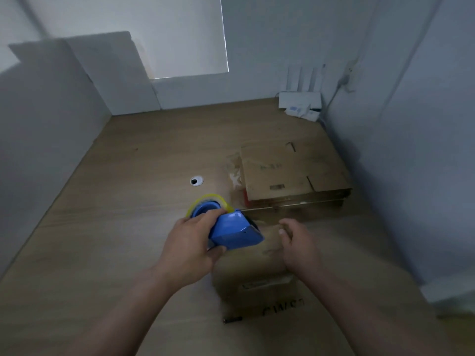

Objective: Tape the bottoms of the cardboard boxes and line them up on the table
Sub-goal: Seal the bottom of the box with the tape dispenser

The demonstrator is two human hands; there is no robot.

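My left hand grips a blue tape dispenser with a yellowish roll of clear tape, held just above the far end of a cardboard box that stands on the wooden table in front of me. My right hand rests on the right side of that box with fingers curled; the blur hides whether it pinches anything. Farther back on the right lies a stack of flattened cardboard boxes, with crumpled clear tape at its left edge.
A round cable hole sits in the table left of the flat stack. White devices and small packets lie in the far right corner. White partition walls close in the table at left, back and right.
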